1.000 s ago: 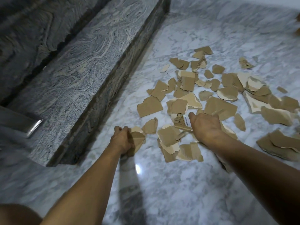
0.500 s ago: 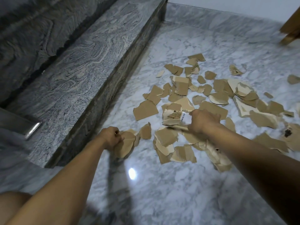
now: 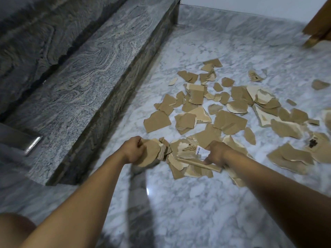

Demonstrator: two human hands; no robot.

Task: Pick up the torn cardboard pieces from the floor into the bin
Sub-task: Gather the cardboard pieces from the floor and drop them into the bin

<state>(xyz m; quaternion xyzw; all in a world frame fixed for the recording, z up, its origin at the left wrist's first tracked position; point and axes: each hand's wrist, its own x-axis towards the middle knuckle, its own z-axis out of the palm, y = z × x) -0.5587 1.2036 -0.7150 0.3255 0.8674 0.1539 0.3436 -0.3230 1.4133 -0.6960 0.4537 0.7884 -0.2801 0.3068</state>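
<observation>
My left grip (image 3: 133,150) is curled tight round a rounded brown piece (image 3: 151,153) at the near edge of the scatter. My right grip (image 3: 216,153) is closed on a bunch that includes a long folded strip (image 3: 198,164). The other torn cardboard pieces (image 3: 229,122) lie flat on the marble floor (image 3: 179,203), spread ahead and to my right, beside the stone step (image 3: 80,86). I see no bin. I judge the pieces light, stiff enough to keep shape yet easy to crease, and likely to slide on polished stone. Flat ones want a fingertip under a torn edge. Overlapping ones I would rake together and pinch as a stack.
</observation>
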